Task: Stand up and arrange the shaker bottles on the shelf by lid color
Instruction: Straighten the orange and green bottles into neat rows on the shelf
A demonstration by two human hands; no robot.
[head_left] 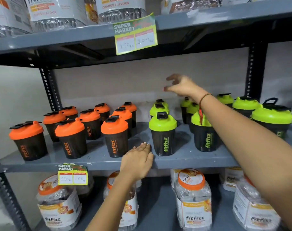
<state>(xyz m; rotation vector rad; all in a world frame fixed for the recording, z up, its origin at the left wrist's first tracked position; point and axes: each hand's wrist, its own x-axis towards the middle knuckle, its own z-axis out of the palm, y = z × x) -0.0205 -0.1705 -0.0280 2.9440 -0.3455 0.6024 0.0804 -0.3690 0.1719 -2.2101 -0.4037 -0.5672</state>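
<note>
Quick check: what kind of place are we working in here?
Probably a shop's supplement aisle: a green "Super Market" price tag on the grey metal shelf, rows of orange-lidded black shaker bottles, and clear plastic powder jars below.

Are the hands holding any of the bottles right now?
No, nothing is held. The left hand lies flat on the shelf edge between two front bottles. The right hand is open in the air above the green-lidded bottles.
</note>
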